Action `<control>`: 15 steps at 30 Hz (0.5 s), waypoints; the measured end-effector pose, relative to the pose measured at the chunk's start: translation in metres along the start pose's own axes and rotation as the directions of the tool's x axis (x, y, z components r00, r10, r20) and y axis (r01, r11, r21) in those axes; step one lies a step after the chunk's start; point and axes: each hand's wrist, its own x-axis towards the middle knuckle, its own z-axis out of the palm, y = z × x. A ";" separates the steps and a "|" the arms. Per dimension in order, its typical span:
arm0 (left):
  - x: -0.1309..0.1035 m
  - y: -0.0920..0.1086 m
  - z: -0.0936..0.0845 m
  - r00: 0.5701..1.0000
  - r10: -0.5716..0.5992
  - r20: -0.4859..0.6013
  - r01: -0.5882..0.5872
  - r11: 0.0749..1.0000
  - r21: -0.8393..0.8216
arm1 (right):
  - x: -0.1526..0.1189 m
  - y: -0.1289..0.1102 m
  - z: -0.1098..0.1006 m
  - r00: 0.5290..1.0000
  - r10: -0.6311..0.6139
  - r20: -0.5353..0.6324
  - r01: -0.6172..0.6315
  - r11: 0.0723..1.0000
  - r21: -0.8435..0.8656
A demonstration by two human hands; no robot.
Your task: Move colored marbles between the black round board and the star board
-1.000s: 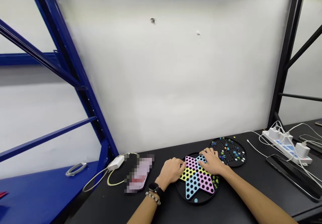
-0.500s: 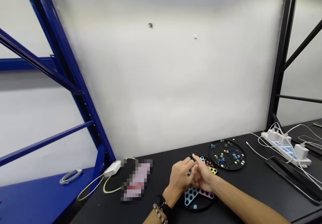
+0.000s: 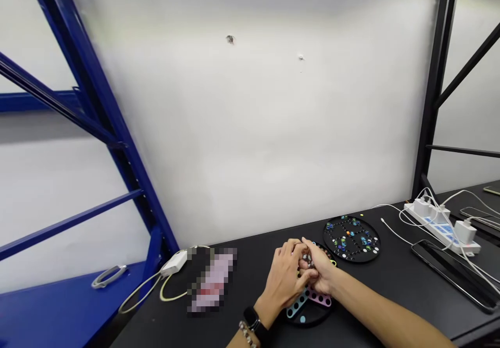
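My left hand and my right hand meet over a round black Chinese checkers board with light blue, pink and yellow fields of black holes. Small shiny balls, apparently marbles, show in the hollow of my cupped right hand. Bent over that palm, my left fingers press together at the marbles; what they pinch, if anything, is hidden. The hands cover most of the board's middle. Behind it to the right lies a second round black board bearing blue, green, orange and white marbles.
A white power strip with chargers and cables stands at the right, near a black phone-like device. To the left are a white adapter with a looped cable and a pixelated pinkish item. A blue rack frame rises at the left.
My left hand has turned flatter, its fingers reaching further over my right palm. The right hand has opened slightly, so the marbles show more. The view has shifted a little.
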 end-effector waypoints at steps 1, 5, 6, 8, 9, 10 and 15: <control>-0.001 -0.004 -0.001 1.000 0.021 -0.016 -0.021 1.000 -0.011 | 0.001 -0.006 -0.007 1.000 -0.016 -0.018 0.016 1.000 -0.018; -0.005 -0.022 -0.004 0.994 0.069 0.087 -0.067 0.997 -0.033 | 0.004 -0.039 -0.054 0.874 -0.419 -0.246 0.217 0.789 -0.575; -0.006 -0.026 -0.003 0.988 0.066 0.143 -0.063 0.998 -0.029 | 0.003 -0.047 -0.068 0.799 -0.552 -0.239 0.194 0.613 -0.766; -0.008 -0.034 0.000 0.972 0.034 0.231 -0.034 0.999 -0.004 | 0.000 -0.059 -0.096 0.709 -0.677 -0.200 -0.007 0.277 -0.961; -0.008 -0.036 0.002 0.966 0.012 0.257 -0.015 1.000 0.010 | -0.001 -0.063 -0.108 0.704 -0.677 -0.215 -0.133 0.172 -0.976; -0.008 -0.038 0.003 0.962 -0.006 0.273 0.000 1.000 0.024 | -0.003 -0.066 -0.117 0.711 -0.661 -0.240 -0.236 0.098 -0.967; -0.004 -0.035 0.002 0.958 -0.049 0.281 0.021 0.995 0.101 | -0.003 -0.067 -0.130 0.730 -0.625 -0.277 -0.380 -0.034 -0.924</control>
